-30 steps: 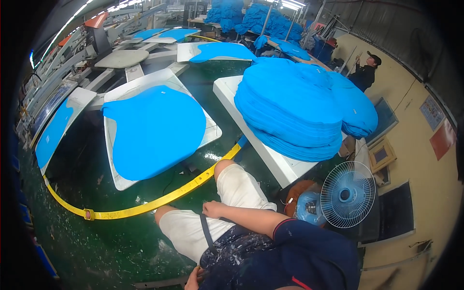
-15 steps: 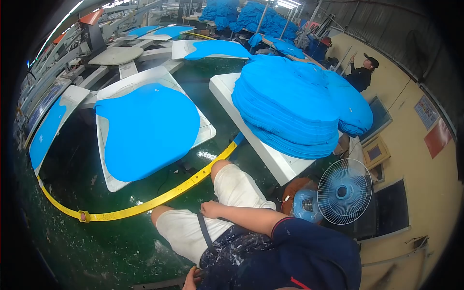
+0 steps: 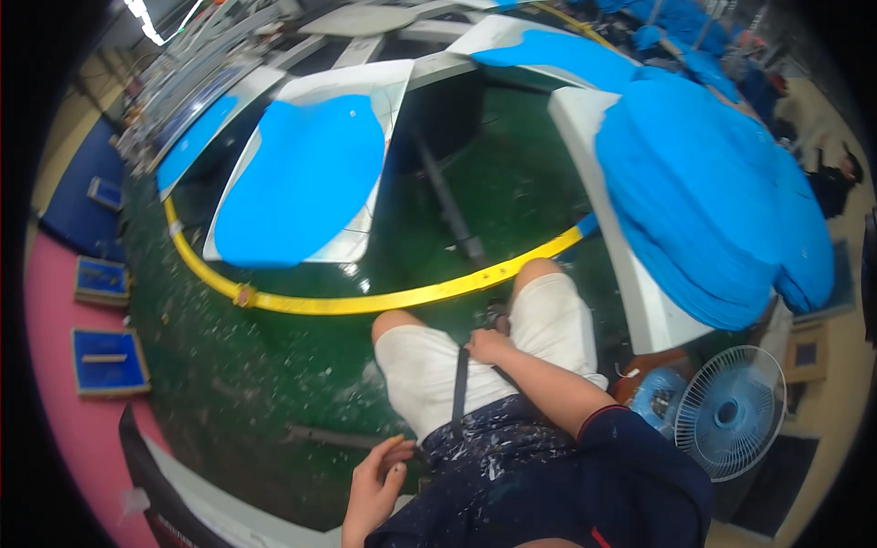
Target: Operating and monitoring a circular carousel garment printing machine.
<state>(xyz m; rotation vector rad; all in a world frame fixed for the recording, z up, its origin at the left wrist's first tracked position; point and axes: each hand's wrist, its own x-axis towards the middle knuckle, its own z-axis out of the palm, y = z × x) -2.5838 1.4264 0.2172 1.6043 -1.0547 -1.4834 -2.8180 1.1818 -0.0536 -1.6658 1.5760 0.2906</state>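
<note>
My left hand is raised beside my left hip. Its fingers are slightly bent, the thumb stands apart, and nothing is in it. My right hand rests between my thighs with its fingers curled, next to a dark strap that hangs over my white shorts. Whatever those fingers may hold is hidden. Ahead of me, a bright blue fabric panel lies on a white board. To the right, a thick stack of blue fabric pieces sits on a white table.
A yellow curved rail runs in front of my knees. A blue fan stands close on my right. More boards with blue panels sit farther back. Framed screens lean at the left wall. Another person is at the far right.
The view has swung left, so the pink and blue wall now shows. My left hand has come up further into view with its fingers apart. My right hand stays at my lap.
</note>
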